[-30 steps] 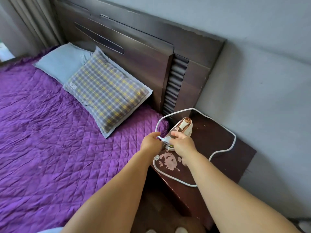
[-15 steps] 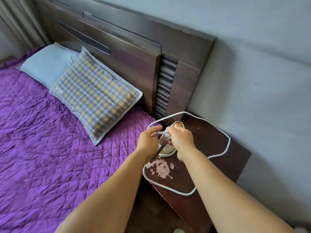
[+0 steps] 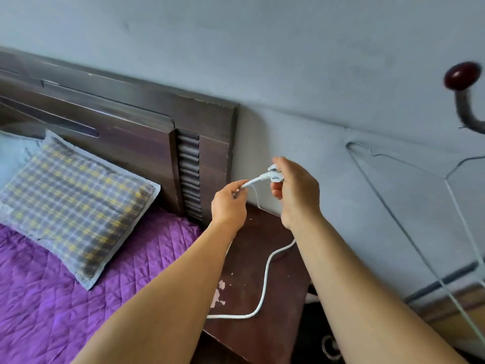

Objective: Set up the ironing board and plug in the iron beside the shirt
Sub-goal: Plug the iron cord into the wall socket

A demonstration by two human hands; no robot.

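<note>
My right hand point(image 3: 296, 191) grips the white plug point(image 3: 274, 173) of the iron's cord, held up in front of the grey wall. My left hand point(image 3: 229, 204) pinches the white cord point(image 3: 263, 282) just below the plug. The rest of the cord loops down over the dark wooden bedside table point(image 3: 252, 258). The iron itself is hidden behind my arms. No ironing board, shirt or wall socket shows in this view.
A purple quilted bed point(image 3: 65, 298) with a checked pillow point(image 3: 76, 203) lies at the left, against a dark wooden headboard point(image 3: 126, 127). At the right stand a coat stand knob point(image 3: 462, 74) and a wire hanger point(image 3: 420, 219) against the wall.
Both hands have lifted the plug and cord up from the iron on the table toward the wall. The view has swung up and to the right; the iron is now out of sight.
</note>
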